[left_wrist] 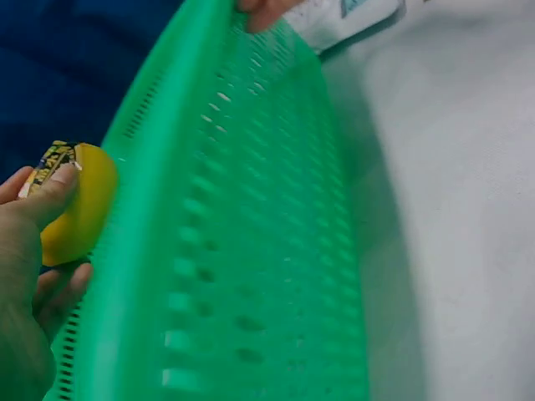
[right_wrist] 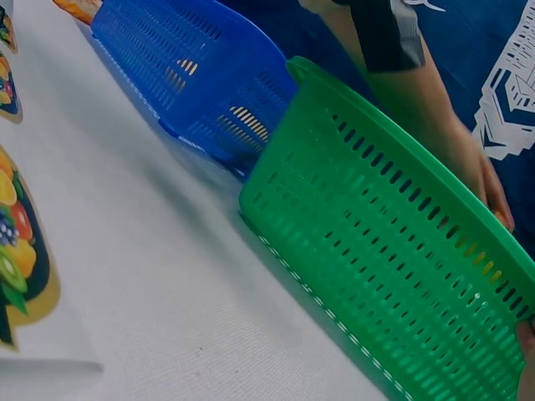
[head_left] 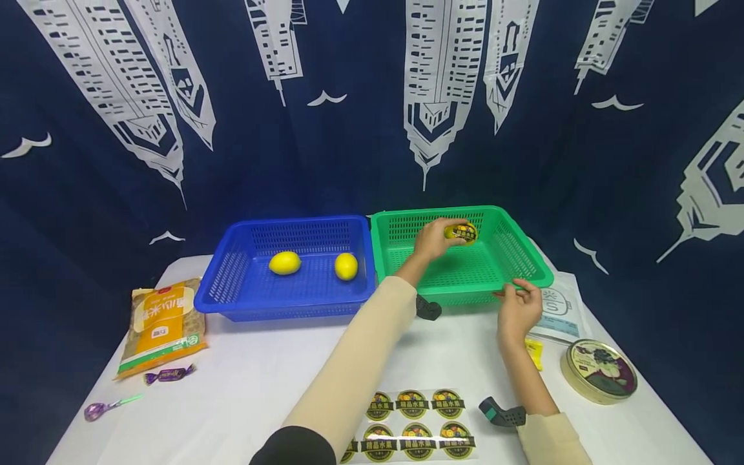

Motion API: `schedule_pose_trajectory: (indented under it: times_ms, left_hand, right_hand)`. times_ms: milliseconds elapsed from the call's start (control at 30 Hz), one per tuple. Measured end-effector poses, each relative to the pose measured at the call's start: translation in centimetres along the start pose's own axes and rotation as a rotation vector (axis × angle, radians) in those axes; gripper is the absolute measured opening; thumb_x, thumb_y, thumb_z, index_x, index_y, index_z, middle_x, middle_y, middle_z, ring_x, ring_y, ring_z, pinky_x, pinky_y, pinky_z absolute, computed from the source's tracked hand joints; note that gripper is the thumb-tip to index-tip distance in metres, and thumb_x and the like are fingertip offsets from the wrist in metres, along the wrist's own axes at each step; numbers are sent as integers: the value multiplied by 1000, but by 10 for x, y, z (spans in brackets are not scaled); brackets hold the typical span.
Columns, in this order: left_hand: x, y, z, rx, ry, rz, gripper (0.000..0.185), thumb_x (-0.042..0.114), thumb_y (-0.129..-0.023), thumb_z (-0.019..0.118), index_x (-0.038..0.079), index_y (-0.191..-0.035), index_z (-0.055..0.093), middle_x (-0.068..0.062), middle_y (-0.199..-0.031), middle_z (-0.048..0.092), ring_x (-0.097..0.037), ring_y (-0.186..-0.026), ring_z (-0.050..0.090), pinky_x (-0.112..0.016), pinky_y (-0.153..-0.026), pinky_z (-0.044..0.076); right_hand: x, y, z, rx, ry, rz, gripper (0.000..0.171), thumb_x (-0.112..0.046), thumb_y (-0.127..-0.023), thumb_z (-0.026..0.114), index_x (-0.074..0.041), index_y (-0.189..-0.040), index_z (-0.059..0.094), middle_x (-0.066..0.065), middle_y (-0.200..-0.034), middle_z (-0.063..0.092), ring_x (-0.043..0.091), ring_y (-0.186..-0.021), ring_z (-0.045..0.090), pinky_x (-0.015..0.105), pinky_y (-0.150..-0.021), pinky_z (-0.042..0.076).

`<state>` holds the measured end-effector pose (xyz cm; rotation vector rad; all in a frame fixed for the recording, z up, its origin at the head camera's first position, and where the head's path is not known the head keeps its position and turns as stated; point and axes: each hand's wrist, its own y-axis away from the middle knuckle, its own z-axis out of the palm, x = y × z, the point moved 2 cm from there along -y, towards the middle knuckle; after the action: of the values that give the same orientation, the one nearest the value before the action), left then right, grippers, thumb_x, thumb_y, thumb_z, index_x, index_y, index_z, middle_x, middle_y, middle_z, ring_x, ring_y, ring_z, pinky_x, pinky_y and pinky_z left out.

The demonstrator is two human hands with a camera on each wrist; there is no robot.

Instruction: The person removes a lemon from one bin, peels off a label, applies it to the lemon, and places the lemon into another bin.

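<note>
A lemon [head_left: 468, 234] with a round black-and-gold sticker on it sits in my left hand [head_left: 433, 240], over the inside of the green basket [head_left: 380, 248]. Thumb and fingers hold its sides in the left wrist view, where the lemon [left_wrist: 94, 196] shows above the basket's rim. My right hand [head_left: 519, 316] grips the front rim of that basket near its right corner, the thumb on the outer side. Through the slots in the right wrist view, yellow shows behind the basket wall [right_wrist: 359, 217].
Left of the green basket stands a blue basket [head_left: 244, 309] with two lemons [head_left: 285, 263]. A sticker sheet [head_left: 427, 413] lies at the front. A round tin [head_left: 601, 371] and white packet [head_left: 560, 307] are on the right; a food bag [head_left: 163, 326], wrapped candy [head_left: 170, 374] and lollipop [head_left: 99, 411] on the left.
</note>
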<state>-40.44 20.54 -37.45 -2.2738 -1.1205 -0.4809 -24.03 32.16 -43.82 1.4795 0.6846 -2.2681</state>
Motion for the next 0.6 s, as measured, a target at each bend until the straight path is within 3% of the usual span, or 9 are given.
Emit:
schedule_pose_trajectory:
  times_ms: [100,200,400,600]
  left_hand:
    - [-5,7,16,-49,-39,-68,46,43,-79,67,41,-124,56,8,-121,58,-11,-98,56,-22,-64,45]
    - [-10,13,25,-93,-42,-106,45,40,-79,69,38,-123,58,6,-119,60,-13,-100,56,-22,-70,46]
    - [-13,14,32,-193,6,-61,44,29,-81,71,28,-123,60,1,-124,58,-18,-113,51,-26,-91,44]
    - [-16,15,34,-342,-35,-83,43,23,-85,67,28,-127,57,-2,-131,51,-23,-120,44,-27,-92,45]
  right_hand:
    - [-6,6,-4,-24,14,-6,13,6,-86,52,-3,-94,54,8,-74,45,11,-57,57,21,-59,55]
    - [-13,12,-4,-40,38,-10,11,6,-85,51,1,-94,53,9,-73,46,11,-56,57,21,-60,55]
    - [-12,7,-4,-20,3,-21,12,9,-83,52,0,-91,54,9,-72,48,11,-54,58,21,-58,55]
    - [2,-2,-3,19,0,-14,17,9,-83,53,-8,-87,55,7,-71,47,12,-55,57,21,-58,56]
